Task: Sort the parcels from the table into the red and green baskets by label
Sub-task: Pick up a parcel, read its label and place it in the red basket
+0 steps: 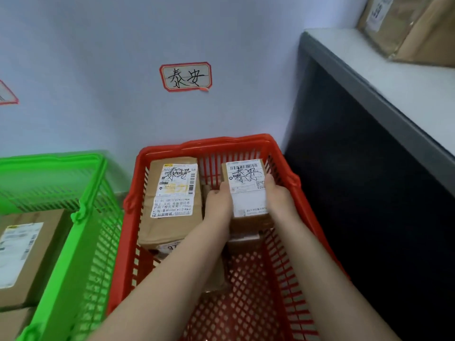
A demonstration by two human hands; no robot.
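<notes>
Against a pale wall, a red basket (283, 153) sits beside a green basket (81, 212). Left hand (218, 205) and right hand (279, 198) grip a small labelled parcel (248, 190) between them inside the red one.

We log the table (369, 65) at right: white top, grey front edge. One brown parcel (418, 33) lies at its far end.

- One head view only, worn high, facing forward and down.
- Close below, centre: red basket (221, 141); green basket (81, 254) cut at left; table (394, 77) right; wall (98, 57) far.
</notes>
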